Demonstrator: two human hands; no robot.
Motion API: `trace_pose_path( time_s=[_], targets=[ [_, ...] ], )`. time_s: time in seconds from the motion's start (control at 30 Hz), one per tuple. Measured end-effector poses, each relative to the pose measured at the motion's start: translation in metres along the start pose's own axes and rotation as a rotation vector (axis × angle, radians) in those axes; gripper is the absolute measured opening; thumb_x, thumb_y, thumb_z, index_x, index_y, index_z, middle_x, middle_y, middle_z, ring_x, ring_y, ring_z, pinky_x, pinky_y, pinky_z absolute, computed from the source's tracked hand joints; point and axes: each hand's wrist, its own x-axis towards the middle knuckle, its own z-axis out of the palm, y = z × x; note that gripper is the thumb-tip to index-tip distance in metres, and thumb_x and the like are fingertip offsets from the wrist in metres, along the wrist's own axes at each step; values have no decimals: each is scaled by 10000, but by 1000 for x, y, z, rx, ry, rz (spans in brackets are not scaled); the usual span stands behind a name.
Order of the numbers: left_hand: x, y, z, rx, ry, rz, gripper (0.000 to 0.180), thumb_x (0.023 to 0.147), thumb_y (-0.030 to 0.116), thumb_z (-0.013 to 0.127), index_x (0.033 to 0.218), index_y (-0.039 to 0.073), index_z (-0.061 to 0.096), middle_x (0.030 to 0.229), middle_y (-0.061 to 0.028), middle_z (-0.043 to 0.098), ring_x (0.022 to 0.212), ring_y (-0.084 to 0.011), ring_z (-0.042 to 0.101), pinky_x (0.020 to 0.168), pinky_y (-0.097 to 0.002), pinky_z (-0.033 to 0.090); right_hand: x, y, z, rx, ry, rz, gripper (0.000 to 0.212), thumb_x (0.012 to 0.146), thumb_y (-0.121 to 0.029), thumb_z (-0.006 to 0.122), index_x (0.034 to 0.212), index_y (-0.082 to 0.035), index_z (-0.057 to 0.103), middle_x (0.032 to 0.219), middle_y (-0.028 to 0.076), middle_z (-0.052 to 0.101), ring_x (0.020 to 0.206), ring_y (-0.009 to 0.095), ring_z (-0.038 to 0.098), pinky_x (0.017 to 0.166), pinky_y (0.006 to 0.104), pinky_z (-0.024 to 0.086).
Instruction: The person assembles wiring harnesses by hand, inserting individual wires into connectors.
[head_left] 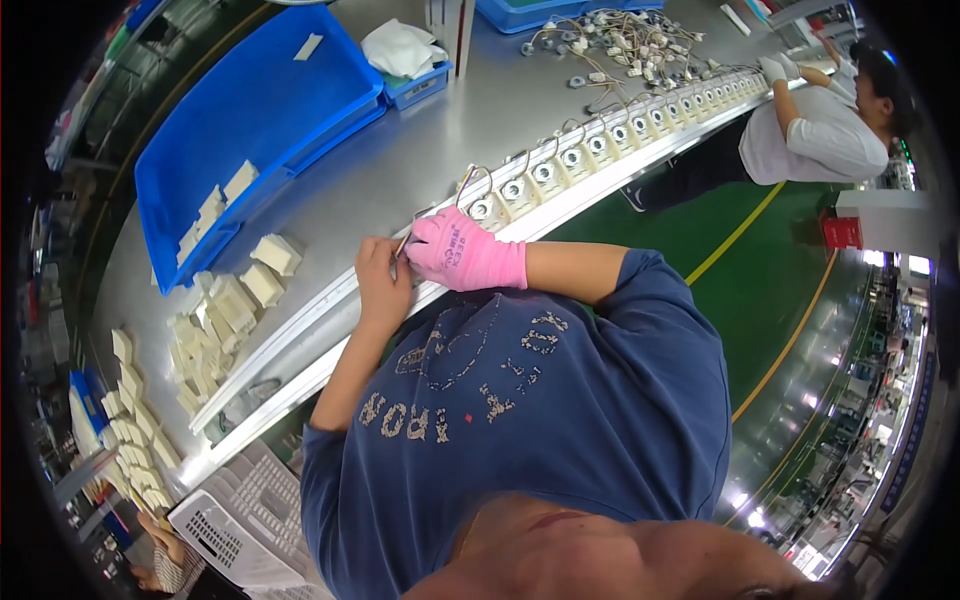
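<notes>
My left hand (pixel 383 278), bare, is closed with its fingertips pinched over the white rail (pixel 330 298). Right beside it, my right hand (pixel 465 254) in a pink glove is also closed, fingers curled down at the rail. A thin brownish piece (pixel 402 246) shows between the two hands; its kind is too small to make out. To the right of the glove, cream plastic housings (pixel 545 174) with round dark-centred parts stand in a row along the rail. A brown wire (pixel 488 172) loops up just beyond the glove.
A blue bin (pixel 262 85) and loose cream blocks (pixel 230 308) are at left. White cloth (pixel 402 48) fills a small blue box. Wired connectors (pixel 640 50) lie piled at the back. A co-worker (pixel 815 130) reaches to the rail's far right. A white basket (pixel 240 515) is at lower left.
</notes>
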Motion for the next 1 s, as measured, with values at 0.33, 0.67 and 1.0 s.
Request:
trace_pose_path(
  time_s=[0.33, 0.67, 1.0],
  targets=[
    [0, 1, 0, 132, 67, 85, 146, 720, 45, 572, 857, 7, 536, 873, -142, 492, 810, -313, 485, 710, -394, 369, 6, 6, -14, 92, -316, 9, 175, 786, -235, 540, 883, -92, 565, 875, 85, 514, 820, 251, 545, 773, 415, 380],
    [4, 7, -10, 81, -101, -59, 141, 754, 92, 612, 855, 4, 568, 800, -128, 473, 719, -290, 496, 644, -383, 389, 51, 35, -28, -109, -527, -274, 275, 782, -230, 555, 1024, -100, 545, 947, 82, 598, 925, 221, 558, 814, 356, 384],
    [2, 12, -5, 87, 4, -32, 81, 759, 55, 615, 809, 2, 580, 780, -109, 492, 656, -242, 498, 596, -338, 402, 53, 15, -58, -55, -746, -84, 217, 764, -163, 544, 948, -48, 539, 734, 114, 617, 771, 289, 622, 702, 402, 440]
  ],
)
